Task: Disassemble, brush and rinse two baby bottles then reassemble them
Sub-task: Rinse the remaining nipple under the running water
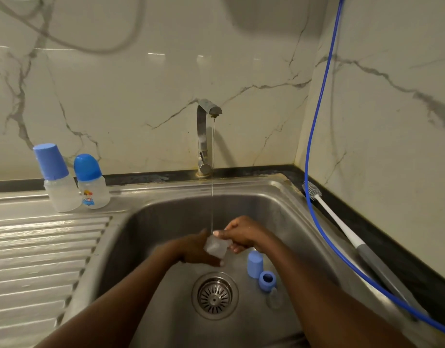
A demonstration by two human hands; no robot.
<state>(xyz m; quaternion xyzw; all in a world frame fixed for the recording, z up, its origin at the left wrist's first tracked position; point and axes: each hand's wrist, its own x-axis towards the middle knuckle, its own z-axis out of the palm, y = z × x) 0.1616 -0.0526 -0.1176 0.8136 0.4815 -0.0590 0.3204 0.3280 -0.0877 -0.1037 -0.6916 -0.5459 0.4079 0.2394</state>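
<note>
The clear bottle body point(216, 247) is being held low inside the sink point(153, 222). It is directly under the thin stream of water point(212, 172) running from the faucet point(202, 136). The left hand point(193, 249) is gripping the bottle body from below and from the left, with fingers curled round it. The right hand point(244, 233) is pinching its upper right edge between thumb and fingers. The bottle body is sitting tilted; blur is preventing any reading of which end is facing up.

On the sink floor, just right of the hands, a blue cap point(255, 263) is standing upright. A blue collar ring point(267, 281) is lying just in front of it. A clear teat point(274, 298) is resting beside the ring, nearer the camera, and is showing only faintly. The drain strainer point(214, 295) is sitting in the basin floor below the hands.

On the drainboard point(40, 247) at left, two assembled bottles are standing side by side near the back ledge. They are a taller bottle point(58, 179) with a flat-topped blue cap and a shorter bottle point(92, 183) with a domed blue cap and a cartoon print.

On the dark counter at right, a bottle brush point(341, 222) is lying with its bristle head toward the back wall. A blue hose point(316, 121) is hanging down the wall and trailing along the counter beside the brush.
</note>
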